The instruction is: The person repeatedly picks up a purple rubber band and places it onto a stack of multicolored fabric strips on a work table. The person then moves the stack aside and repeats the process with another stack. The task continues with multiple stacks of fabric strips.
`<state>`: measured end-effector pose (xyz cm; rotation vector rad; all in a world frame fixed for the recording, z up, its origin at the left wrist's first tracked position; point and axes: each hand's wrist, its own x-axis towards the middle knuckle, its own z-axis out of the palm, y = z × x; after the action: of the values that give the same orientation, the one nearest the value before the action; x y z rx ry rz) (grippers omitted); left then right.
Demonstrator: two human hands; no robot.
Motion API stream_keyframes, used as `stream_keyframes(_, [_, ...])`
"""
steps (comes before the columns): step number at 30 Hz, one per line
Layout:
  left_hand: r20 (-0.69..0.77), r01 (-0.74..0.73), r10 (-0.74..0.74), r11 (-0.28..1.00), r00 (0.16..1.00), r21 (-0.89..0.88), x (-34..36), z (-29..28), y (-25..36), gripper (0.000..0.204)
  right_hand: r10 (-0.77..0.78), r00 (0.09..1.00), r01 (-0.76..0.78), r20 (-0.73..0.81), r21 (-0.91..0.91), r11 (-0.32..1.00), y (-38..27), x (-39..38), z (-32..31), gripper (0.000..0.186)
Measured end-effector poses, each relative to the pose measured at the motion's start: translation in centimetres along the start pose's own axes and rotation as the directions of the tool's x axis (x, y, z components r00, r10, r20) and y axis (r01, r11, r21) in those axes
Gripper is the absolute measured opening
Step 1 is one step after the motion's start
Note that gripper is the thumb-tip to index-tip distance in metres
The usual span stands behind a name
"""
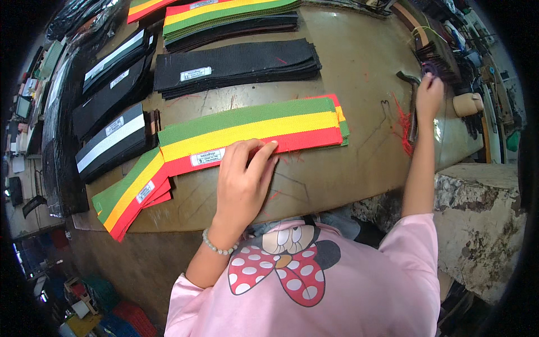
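A woven webbing strip point(241, 135), striped green, yellow and red with a white label, lies on top of a small stack across the table. My left hand point(242, 177) has its bent fingers closed at the strip's red near edge, just right of the label. Another striped strip point(130, 197) slants out from its left end, with red edges fanned beneath. Far to the right, my right hand point(429, 96) is closed on a small dark purple piece with a rounded, ring-like end point(430, 69); its exact kind cannot be made out.
Black webbing stacks point(241, 63) and black-and-white ones point(112, 140) lie behind and left. Striped stacks point(230, 17) sit at the far edge. Red thread point(403, 124) and a dark hammer-like tool point(414, 106) lie near my right forearm. A tape roll point(467, 104) stands at right.
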<state>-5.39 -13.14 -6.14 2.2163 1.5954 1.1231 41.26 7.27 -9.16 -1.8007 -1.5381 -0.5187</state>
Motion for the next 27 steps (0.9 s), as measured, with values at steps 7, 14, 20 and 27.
stream_keyframes(7, [-0.071, -0.025, 0.027, 0.999, 0.997, 0.025, -0.8, 0.1, -0.1, 0.020, 0.021, 0.933, -0.222, 0.360, 0.527, 0.821, -17.4, -5.3, -9.0, 0.035])
stream_keyframes(14, [-0.112, 0.031, -0.031, 1.000, 0.993, 0.000, -1.9, 0.5, 0.3, 0.015, -0.556, 0.733, -0.116, 0.392, 0.878, 0.465, -26.2, -14.6, -10.6, 0.019])
stream_keyframes(20, [-0.142, 0.041, -0.034, 0.998, 0.989, 0.048, -1.6, 1.2, 0.4, 0.017, -0.623, 0.721, 0.016, 0.304, 0.891, 0.454, -25.8, -14.8, -9.9, 0.021])
stream_keyframes(27, [-0.046, 0.101, -0.101, 0.995, 0.994, -0.008, -1.8, 1.0, 0.5, 0.014, -0.645, 0.716, 0.064, 0.268, 0.894, 0.444, -25.6, -15.3, -9.4, 0.021])
